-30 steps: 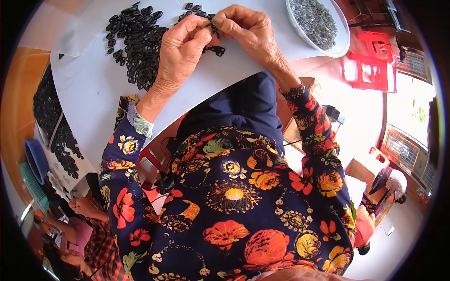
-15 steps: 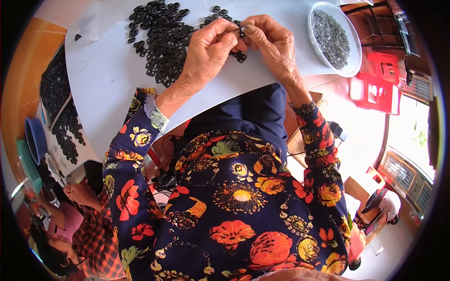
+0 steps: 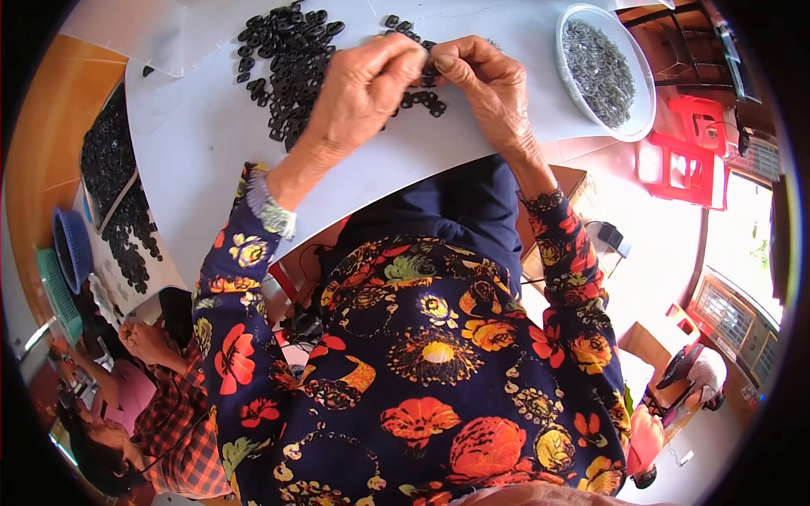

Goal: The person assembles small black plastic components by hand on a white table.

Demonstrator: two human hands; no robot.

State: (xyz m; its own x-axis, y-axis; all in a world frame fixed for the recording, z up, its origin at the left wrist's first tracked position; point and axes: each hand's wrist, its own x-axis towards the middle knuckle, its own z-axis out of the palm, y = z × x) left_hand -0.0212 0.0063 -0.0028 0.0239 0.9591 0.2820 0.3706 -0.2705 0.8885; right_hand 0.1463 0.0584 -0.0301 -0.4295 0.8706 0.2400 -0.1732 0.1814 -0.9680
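Both hands are raised over the pale table, fingertips nearly meeting. My left hand (image 3: 363, 91) is closed in a pinch, slightly blurred; what its fingertips hold is hidden. My right hand (image 3: 491, 83) pinches a small black plastic piece (image 3: 429, 72) between thumb and forefinger, partly covered by the fingers. Beneath and left of my left hand spreads a heap of small black plastic pieces (image 3: 291, 72) with holes in them. A smaller group of the same pieces (image 3: 432, 104) lies under and between my hands.
A round clear tub (image 3: 601, 72) of small shiny metal-looking parts stands at the table's right. Clear plastic (image 3: 160, 38) lies at the far left. More black pieces (image 3: 126, 244) cover a neighbouring table beside blue and green baskets (image 3: 72, 249). Co-workers sit lower left; red stools (image 3: 688, 164) stand right.
My left hand has turned and shifted slightly left, its fingers drawing away from the black piece between the hands. My right hand has barely moved. The whole view has shifted slightly.
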